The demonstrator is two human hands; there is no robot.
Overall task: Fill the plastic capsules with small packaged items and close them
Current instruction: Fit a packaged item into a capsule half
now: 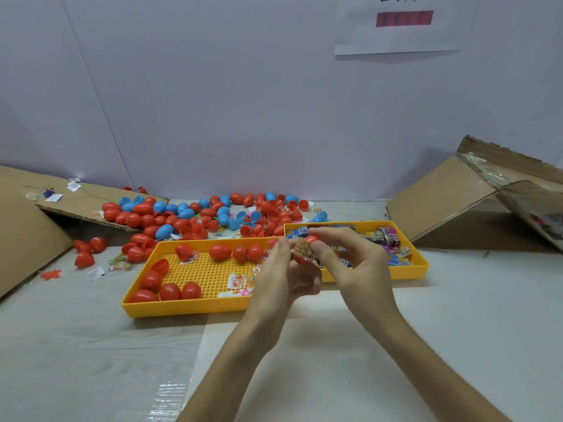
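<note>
my left hand (283,269) curls around the red capsule (300,259) above the yellow trays (189,307); my right hand (350,257) pinches the packet (301,248) against its opening, just right of it, so i'd push leftward.

A pale wall (243,102) is backing the white table (457,330); a paper notice (402,32) is hanging far right.

The capsules (220,251) were glossy smooth plastic, the yellow trays (182,309) matt plastic, the boxes (438,196) rough corrugated cardboard.
</note>
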